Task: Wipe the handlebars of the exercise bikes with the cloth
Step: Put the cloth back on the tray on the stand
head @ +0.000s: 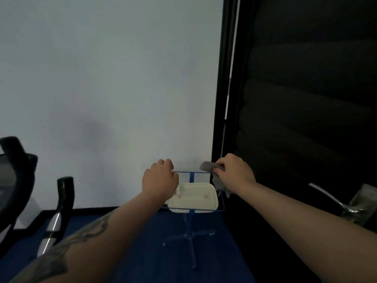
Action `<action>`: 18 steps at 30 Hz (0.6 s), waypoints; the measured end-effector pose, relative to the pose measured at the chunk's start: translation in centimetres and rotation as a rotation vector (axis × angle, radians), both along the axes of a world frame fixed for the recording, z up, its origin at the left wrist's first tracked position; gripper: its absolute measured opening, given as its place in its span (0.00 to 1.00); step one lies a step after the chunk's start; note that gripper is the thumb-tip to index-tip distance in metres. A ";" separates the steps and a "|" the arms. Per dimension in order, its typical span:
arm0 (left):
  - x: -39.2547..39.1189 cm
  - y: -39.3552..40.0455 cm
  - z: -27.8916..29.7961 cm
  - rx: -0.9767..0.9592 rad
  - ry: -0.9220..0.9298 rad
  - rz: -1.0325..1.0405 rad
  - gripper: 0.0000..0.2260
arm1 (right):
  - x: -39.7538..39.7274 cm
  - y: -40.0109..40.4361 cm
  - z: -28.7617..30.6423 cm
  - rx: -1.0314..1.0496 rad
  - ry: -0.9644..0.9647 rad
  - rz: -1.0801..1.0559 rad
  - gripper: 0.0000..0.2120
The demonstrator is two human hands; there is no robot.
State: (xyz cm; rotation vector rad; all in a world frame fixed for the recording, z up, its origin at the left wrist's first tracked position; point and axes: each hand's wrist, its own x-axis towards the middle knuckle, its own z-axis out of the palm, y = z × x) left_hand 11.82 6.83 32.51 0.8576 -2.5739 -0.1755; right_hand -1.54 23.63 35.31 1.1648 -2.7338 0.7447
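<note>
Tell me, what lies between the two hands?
In the head view, a bare stretch of thin blue frame rail runs from the left hand to the right hand holding the cloth.

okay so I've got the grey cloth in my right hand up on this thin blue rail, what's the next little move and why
Probably slide the right hand with the grey cloth leftward along the blue rail toward the left hand. The cloth is bunched at the rail's right end, the stretch between the hands looks uncovered, and the left hand grips the rail's left end, which should steady it.
</note>
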 end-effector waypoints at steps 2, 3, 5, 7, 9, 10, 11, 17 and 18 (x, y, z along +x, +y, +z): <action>-1.9 -2.0 -0.8 -0.010 -0.010 -0.036 0.13 | -1.8 -1.4 -0.9 0.029 0.004 -0.046 0.11; -2.7 -2.8 -1.3 -0.006 -0.016 -0.049 0.13 | -2.5 -2.0 -1.3 0.037 0.001 -0.066 0.11; -4.0 -4.3 -2.3 -0.001 -0.033 -0.066 0.12 | -3.7 -3.2 -2.3 0.050 -0.004 -0.095 0.11; -5.1 -5.2 -3.5 0.026 -0.072 -0.072 0.12 | -4.7 -4.3 -3.5 0.074 -0.021 -0.121 0.11; -6.3 -6.1 -5.1 0.040 -0.103 -0.086 0.12 | -5.8 -5.3 -4.8 0.097 -0.051 -0.132 0.10; -7.0 -6.6 -5.8 0.050 -0.123 -0.092 0.12 | -6.4 -5.9 -5.5 0.111 -0.061 -0.133 0.10; -7.8 -7.1 -6.6 0.060 -0.135 -0.094 0.12 | -7.2 -6.5 -6.3 0.121 -0.069 -0.130 0.11; -13.0 -9.5 -11.6 0.117 -0.207 -0.045 0.14 | -13.0 -10.2 -11.4 0.191 -0.120 -0.077 0.10; -14.1 -9.8 -12.6 0.133 -0.221 -0.033 0.14 | -14.1 -10.8 -12.4 0.203 -0.133 -0.071 0.10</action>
